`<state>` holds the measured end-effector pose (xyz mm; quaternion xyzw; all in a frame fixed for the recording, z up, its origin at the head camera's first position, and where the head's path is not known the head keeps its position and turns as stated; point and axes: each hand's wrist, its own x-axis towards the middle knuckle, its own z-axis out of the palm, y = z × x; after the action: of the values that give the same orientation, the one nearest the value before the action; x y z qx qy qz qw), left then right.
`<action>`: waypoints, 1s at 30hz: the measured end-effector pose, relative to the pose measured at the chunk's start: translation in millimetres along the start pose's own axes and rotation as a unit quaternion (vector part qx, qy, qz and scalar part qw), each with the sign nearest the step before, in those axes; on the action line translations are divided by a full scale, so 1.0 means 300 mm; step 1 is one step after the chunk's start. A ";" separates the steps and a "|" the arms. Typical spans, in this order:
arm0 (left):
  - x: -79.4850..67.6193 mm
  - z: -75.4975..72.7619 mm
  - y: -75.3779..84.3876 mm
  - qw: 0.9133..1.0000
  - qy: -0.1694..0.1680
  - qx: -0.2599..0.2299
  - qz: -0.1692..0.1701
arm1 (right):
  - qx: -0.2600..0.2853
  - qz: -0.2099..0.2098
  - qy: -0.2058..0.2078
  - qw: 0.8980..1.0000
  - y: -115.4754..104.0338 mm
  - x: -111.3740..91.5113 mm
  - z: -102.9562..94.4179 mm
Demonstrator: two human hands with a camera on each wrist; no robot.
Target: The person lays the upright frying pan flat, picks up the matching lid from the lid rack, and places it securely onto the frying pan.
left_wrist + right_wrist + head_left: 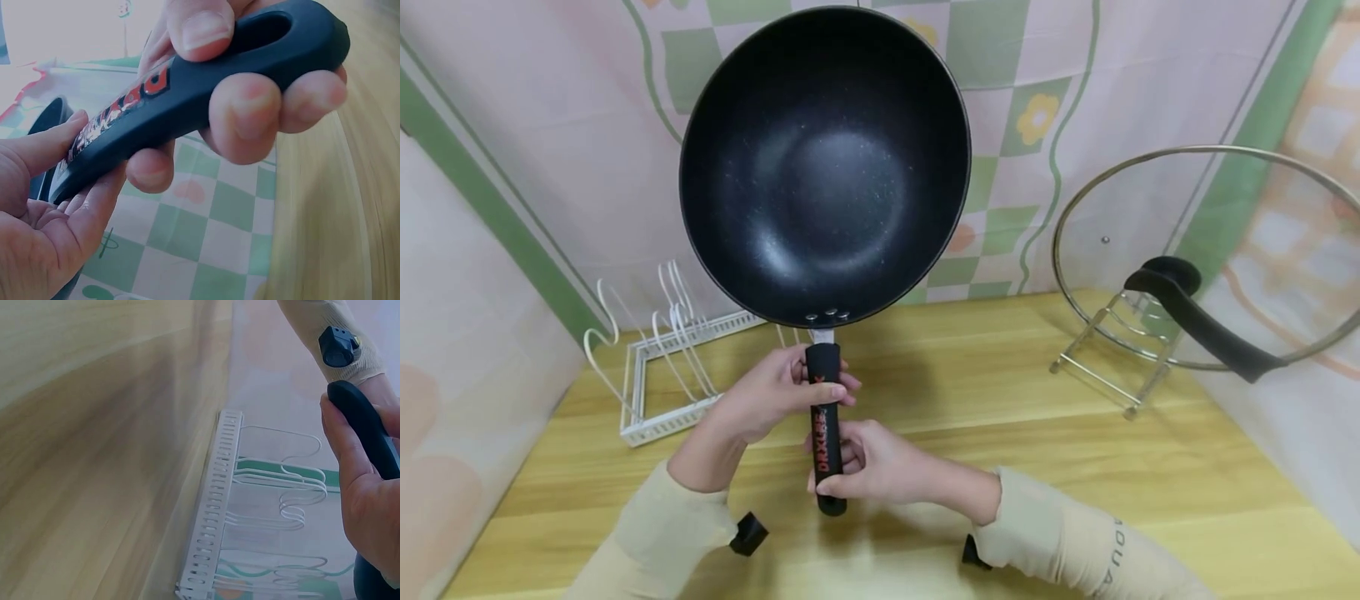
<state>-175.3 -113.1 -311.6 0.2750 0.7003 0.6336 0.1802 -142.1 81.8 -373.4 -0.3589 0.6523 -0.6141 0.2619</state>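
Observation:
A black wok (827, 192) is held up above the table, its dark inner side facing the head camera and its long handle pointing down. My left hand (767, 396) grips the upper part of the handle (825, 429) near the rivets, thumb across the front. Lower down, my right hand (887, 462) pinches the handle close to its end, with the thumb in front and fingers behind. Red lettering runs along the handle. In the left wrist view, the right fingers (244, 115) curl under the handle (187, 100) near its hanging hole.
At the left on the wooden table (985, 467) stands a white wire rack (670, 417), partly behind the left arm. A glass lid (1206, 325) with a black handle leans on a metal stand (1112, 383) at the right. Patterned cloth (1000, 192) hangs behind.

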 end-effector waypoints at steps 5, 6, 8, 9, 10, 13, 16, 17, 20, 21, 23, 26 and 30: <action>0.001 0.006 0.000 1.000 -0.009 -0.004 0.008 | 0.011 0.005 -0.006 1.000 -0.004 0.002 0.003; 0.002 0.008 -0.002 1.000 -0.010 -0.004 0.009 | 0.015 0.006 -0.007 1.000 -0.004 0.002 0.005; 0.003 0.011 -0.005 1.000 -0.012 -0.004 0.011 | 0.023 0.005 -0.011 1.000 -0.002 0.003 0.007; 0.003 0.013 -0.006 1.000 -0.013 -0.005 0.010 | 0.025 0.003 -0.011 1.000 -0.001 0.003 0.008; 0.004 0.014 -0.008 1.000 -0.013 -0.007 0.009 | 0.028 0.002 -0.012 1.000 0.001 0.003 0.009; 0.005 0.016 -0.011 1.000 -0.013 -0.015 -0.002 | 0.030 0.000 -0.013 0.999 0.006 0.003 0.011; 0.006 0.019 -0.011 1.000 -0.010 -0.021 -0.017 | 0.030 -0.001 -0.012 0.999 0.008 0.002 0.015; 0.007 0.019 -0.011 0.999 -0.009 -0.023 -0.020 | 0.030 -0.002 -0.012 0.999 0.009 0.002 0.017; 0.012 0.021 -0.013 0.999 -0.011 -0.021 -0.027 | 0.036 -0.003 -0.009 0.999 0.014 0.002 0.020; 0.013 0.021 -0.013 0.999 -0.012 -0.019 -0.029 | 0.037 -0.003 -0.009 0.999 0.015 0.003 0.021; 0.017 0.022 -0.014 0.999 -0.015 -0.016 -0.032 | 0.039 -0.003 -0.007 0.999 0.017 0.002 0.023; 0.019 0.022 -0.016 0.999 -0.017 -0.015 -0.040 | 0.038 -0.001 -0.005 0.999 0.017 0.000 0.024; 0.022 0.024 -0.017 0.998 -0.023 -0.020 -0.048 | 0.042 0.002 -0.005 0.999 0.020 -0.004 0.024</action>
<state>-176.9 -103.7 -316.8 0.2519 0.6954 0.6318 0.2320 -136.6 78.3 -380.4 -0.3489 0.6257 -0.6385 0.2812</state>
